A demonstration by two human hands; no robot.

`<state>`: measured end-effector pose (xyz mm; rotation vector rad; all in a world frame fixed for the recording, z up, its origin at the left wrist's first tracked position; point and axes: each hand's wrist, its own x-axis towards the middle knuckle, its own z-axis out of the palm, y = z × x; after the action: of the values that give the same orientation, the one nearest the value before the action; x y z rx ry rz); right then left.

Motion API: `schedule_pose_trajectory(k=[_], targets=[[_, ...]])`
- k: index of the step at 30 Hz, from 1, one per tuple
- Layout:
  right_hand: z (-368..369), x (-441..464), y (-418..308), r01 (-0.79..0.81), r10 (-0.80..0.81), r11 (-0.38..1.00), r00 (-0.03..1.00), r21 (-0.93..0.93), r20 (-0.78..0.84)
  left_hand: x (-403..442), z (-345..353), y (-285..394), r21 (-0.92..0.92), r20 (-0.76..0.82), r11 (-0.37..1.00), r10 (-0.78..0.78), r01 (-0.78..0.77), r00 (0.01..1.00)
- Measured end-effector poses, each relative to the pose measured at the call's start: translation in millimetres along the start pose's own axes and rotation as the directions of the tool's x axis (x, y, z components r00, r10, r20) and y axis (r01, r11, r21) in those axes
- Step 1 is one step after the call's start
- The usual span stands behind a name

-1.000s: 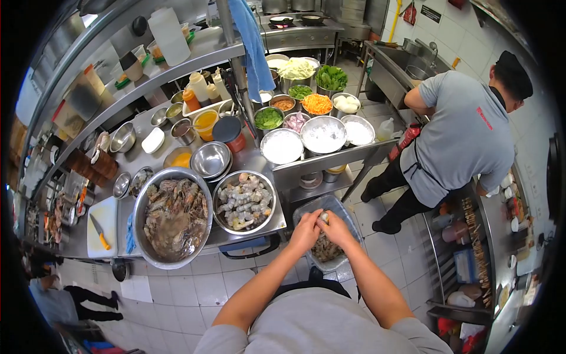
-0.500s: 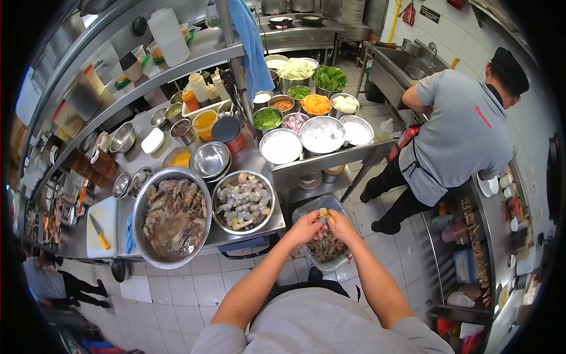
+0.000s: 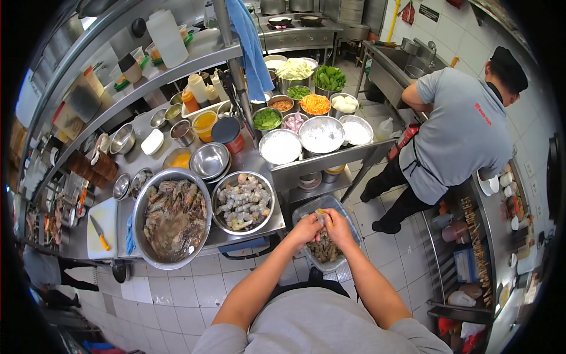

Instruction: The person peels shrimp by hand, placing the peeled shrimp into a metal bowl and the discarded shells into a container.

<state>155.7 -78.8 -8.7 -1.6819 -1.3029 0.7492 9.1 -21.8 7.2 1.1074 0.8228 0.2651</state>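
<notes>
Above a lined bin (image 3: pixel 299 213) of shrimp shells (image 3: pixel 323 250), my left hand (image 3: pixel 308 230) and my right hand (image 3: pixel 337 228) meet with fingers closed around a shrimp (image 3: pixel 320 216). Only a small part of the shrimp shows between the fingertips. On the steel counter to the left, a large metal bowl (image 3: pixel 139 235) holds whole shrimp (image 3: pixel 177 206) in murky liquid. Beside it, nearer my hands, a smaller metal bowl (image 3: pixel 264 222) is filled with peeled grey shrimp (image 3: pixel 243 200).
A white cutting board (image 3: pixel 101 213) with a knife (image 3: pixel 99 233) lies at the counter's left. Pans of vegetables and white powder (image 3: pixel 321 134) stand ahead. A co-worker (image 3: pixel 457 127) stands at the right, facing away. Another person (image 3: pixel 44 268) is at the far lower left.
My hands have shifted slightly and turned the shrimp between the fingers, still above the bin. The co-worker's body leans a little differently. The person at the lower left has moved further left.
</notes>
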Motion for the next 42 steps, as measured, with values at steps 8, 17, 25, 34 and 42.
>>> schedule_pose_trajectory(k=[8,17,25,34,42], targets=[[-1,15,18,-0.146,0.147,0.989,0.977,0.02,-0.152,-7,19,9,0.13,0.048,0.983,0.122,-0.127,0.991],[-6,18,82,-0.338,0.31,0.935,0.926,-0.11,-0.217,0,15,-4,-0.196,-0.058,0.961,0.188,-0.196,0.98],[-19,2,92,-0.15,0.125,0.949,0.986,-0.277,-0.107,1,13,-4,-0.192,-0.294,0.928,0.257,-0.32,0.921],[-20,-7,35,-0.468,0.268,0.754,0.86,0.46,0.435,14,-1,-15,0.095,-0.285,0.94,0.341,-0.327,0.896],[-11,-7,32,-0.016,0.01,0.99,0.999,-0.142,-0.044,-2,-5,-10,0.53,-0.294,0.818,0.423,-0.222,0.857]])
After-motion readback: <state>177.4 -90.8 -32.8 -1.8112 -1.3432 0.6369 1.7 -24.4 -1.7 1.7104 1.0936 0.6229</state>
